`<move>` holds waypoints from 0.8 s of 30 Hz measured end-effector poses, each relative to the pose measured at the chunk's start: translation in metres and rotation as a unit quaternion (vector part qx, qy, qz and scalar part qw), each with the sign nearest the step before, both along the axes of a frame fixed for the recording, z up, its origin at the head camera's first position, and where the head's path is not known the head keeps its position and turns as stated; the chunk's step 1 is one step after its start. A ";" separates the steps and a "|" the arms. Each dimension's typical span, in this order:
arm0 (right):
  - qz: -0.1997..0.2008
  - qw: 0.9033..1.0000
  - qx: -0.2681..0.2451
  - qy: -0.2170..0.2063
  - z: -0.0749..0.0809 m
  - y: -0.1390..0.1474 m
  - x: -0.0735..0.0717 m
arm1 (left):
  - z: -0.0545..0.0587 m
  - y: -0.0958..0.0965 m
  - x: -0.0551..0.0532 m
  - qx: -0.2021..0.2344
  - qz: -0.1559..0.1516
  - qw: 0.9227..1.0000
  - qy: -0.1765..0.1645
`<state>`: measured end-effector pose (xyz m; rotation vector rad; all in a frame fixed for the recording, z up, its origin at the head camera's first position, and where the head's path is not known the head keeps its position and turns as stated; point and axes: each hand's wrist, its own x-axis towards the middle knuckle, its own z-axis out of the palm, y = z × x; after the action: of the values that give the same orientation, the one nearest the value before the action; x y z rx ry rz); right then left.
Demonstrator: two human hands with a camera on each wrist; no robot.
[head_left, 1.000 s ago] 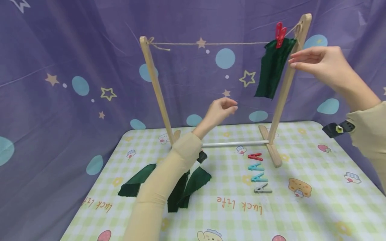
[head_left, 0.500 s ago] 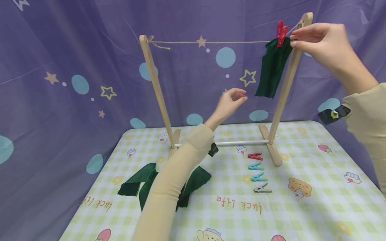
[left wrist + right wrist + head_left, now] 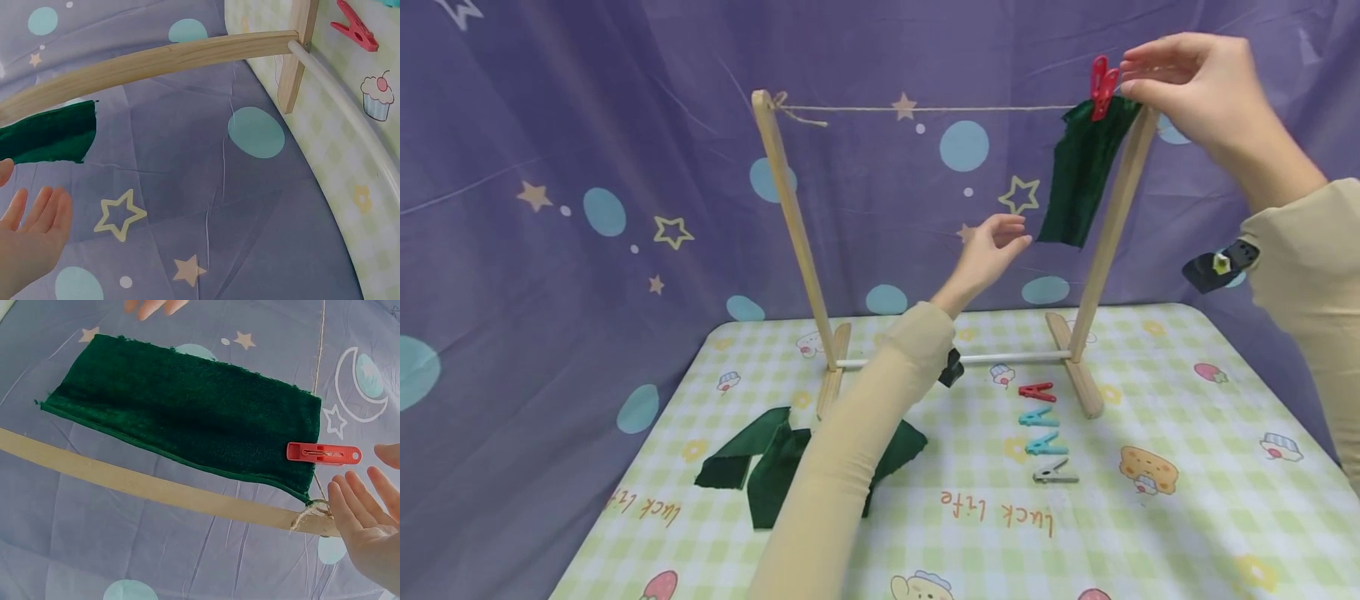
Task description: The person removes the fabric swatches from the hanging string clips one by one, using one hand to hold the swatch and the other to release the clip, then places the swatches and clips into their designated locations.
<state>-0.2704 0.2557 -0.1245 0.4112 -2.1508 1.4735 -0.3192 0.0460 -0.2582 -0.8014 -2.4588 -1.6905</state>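
Note:
A dark green velvet cloth (image 3: 1078,179) hangs from the string (image 3: 925,109) near the right post, pinned at its top by a red clothespin (image 3: 1102,90). Just right of that clothespin my right hand (image 3: 1206,92) is raised, its fingers loosely bent with nothing between them. A small gap separates fingertips and clothespin (image 3: 322,453) in the right wrist view. My left hand (image 3: 988,254) hovers below and left of the cloth's lower edge, fingers relaxed and holding nothing. In the left wrist view the hanging cloth (image 3: 50,134) is apart from this hand.
The wooden rack has a left post (image 3: 796,225), a right post (image 3: 1112,225) and a white bottom rod (image 3: 1015,358). Several green cloths (image 3: 775,487) lie on the table, partly behind my left sleeve. A red (image 3: 1037,392), two turquoise (image 3: 1037,417) and a grey clothespin (image 3: 1056,472) lie in a column.
My right hand has risen beside the post to the clothespin's height. My left hand has moved up and right, nearer the cloth's lower edge. The cloth stays pinned.

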 end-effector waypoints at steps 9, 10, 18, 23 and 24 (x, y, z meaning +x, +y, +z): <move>-0.020 0.999 0.028 -0.026 0.002 -0.002 -0.005 | -0.004 0.010 -0.008 0.003 -0.007 1.000 0.003; -0.021 0.999 0.029 -0.028 0.002 -0.002 -0.005 | -0.004 0.012 -0.009 0.003 -0.011 1.000 0.004; -0.026 0.998 0.055 -0.035 0.004 -0.005 -0.014 | -0.007 0.022 -0.013 0.032 -0.007 0.999 0.022; -0.025 0.997 0.066 -0.043 0.004 -0.008 -0.018 | -0.008 0.027 -0.016 0.057 -0.003 0.998 0.016; -0.025 0.996 0.067 -0.046 0.004 -0.009 -0.018 | -0.009 0.028 -0.016 0.062 -0.004 0.998 0.010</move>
<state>-0.2886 0.2470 -0.1201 0.3408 -2.3231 1.3509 -0.3350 0.0735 -0.2668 -0.8122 -2.3126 -1.8077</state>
